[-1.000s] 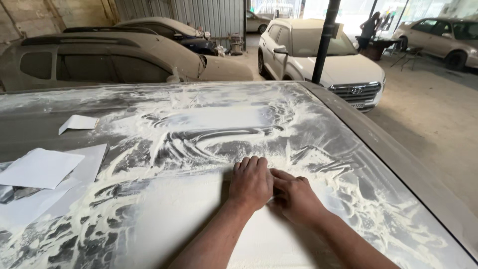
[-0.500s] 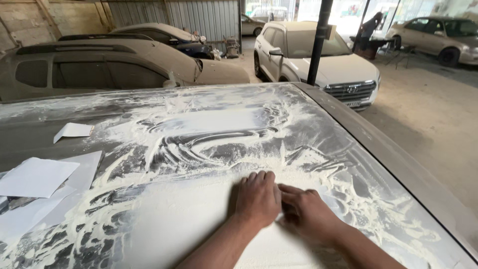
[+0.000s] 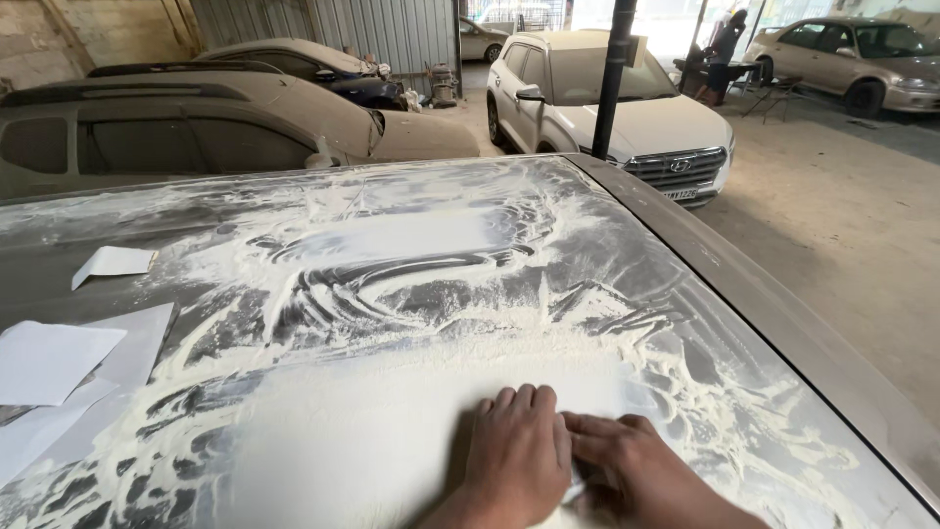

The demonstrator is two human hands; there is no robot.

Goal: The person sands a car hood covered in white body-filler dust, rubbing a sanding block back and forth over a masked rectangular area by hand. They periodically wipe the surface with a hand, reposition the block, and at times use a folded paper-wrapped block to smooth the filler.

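Nearest the camera, at the near edge of the car roof (image 3: 783, 323), both hands lie palm-down and side by side on a smooth, pale sanded patch (image 3: 392, 431). The left hand (image 3: 517, 456) is flat with its fingers held close together, pressing on the surface; the right hand (image 3: 627, 468) touches it on the thumb side, fingers stretched toward the left one, and something thin and pale shows at its edge between the two hands, though I cannot tell whether it is a sheet of abrasive paper or just dust. Neither hand grips anything that can be made out. Compared with half a second and a second ago, the hands have slid back toward the near edge of the roof and sit lower in view, which reads as the pull stroke of a rubbing motion over that patch, so the smoothing work looks to be going on and not finished. Around the patch, wet whitish slurry (image 3: 411, 264) swirls across the dark panel. Toward the left edge lie loose white paper sheets (image 3: 59, 358), and a smaller paper scrap (image 3: 113, 263) further up. Beyond the roof stand a dusty dark car (image 3: 196, 137), a white car (image 3: 607, 98) behind a black pole (image 3: 612, 69), and a person (image 3: 727, 44) far off.
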